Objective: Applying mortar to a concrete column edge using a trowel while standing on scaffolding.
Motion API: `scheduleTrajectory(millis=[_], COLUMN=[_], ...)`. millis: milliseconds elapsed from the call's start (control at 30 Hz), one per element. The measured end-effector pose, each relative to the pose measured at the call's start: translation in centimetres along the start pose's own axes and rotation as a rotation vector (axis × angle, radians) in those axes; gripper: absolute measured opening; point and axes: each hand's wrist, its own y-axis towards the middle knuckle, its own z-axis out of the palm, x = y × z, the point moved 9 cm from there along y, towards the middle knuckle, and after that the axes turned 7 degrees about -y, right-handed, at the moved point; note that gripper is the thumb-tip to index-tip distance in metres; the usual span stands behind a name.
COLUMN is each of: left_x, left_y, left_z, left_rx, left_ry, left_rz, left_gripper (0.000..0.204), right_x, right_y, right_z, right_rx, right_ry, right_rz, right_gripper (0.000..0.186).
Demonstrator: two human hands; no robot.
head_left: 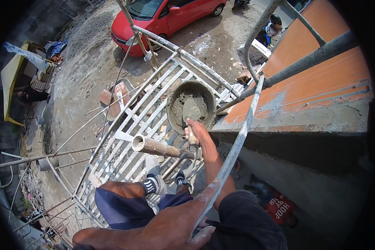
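Note:
My right hand (199, 132) is closed around the wooden handle of a trowel (191, 110). The trowel's mortar-coated blade lies over the wet grey mortar (178, 107) inside a round bucket (213, 102). That bucket stands on the slatted metal scaffold platform (131, 129), beside the wall's edge. Close to me, my left hand (196, 214) is wrapped around a slanting metal scaffold pole (239, 143); some of its fingers are hidden. A thick, mortar-smeared tube (158, 147) lies across the slats, left of my right hand.
An orange wall (316, 83) with a rough cement ledge (321, 116) rises on the right. Scaffold rails (183, 59) border the platform. Below are a red car (162, 25), a wheelbarrow (120, 98) and a person in a red shirt (279, 208). Another person (31, 93) is at far left.

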Motion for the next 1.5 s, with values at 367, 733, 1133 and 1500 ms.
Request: scheduleTrajectory(millis=[367,733,1133,1500], left_x=[-0.3,-0.1,-0.5,-0.5], left_y=[-0.2,0.0,-0.4,-0.4], left_z=[-0.1,0.4,0.5,-0.5], left_rx=[-0.009,0.005,0.146,0.022], left_ry=[-0.001,0.043,0.077,0.243], left_rz=[-0.037,-0.024,-0.212,-0.227], left_gripper=[0.039,0.045,0.069,0.088], right_x=[-3.6,0.6,-2.6,-9.1], right_y=[-2.0,7.6,-4.5,-22.8], right_z=[-2.2,-0.9,-1.4,-7.9], right_rx=[-0.086,0.148,0.324,0.171], right_ry=[0.13,0.241,0.259,0.297], right_rz=[0.055,0.083,-0.121,-0.349], right_gripper=[0.027,0.031,0.039,0.047])
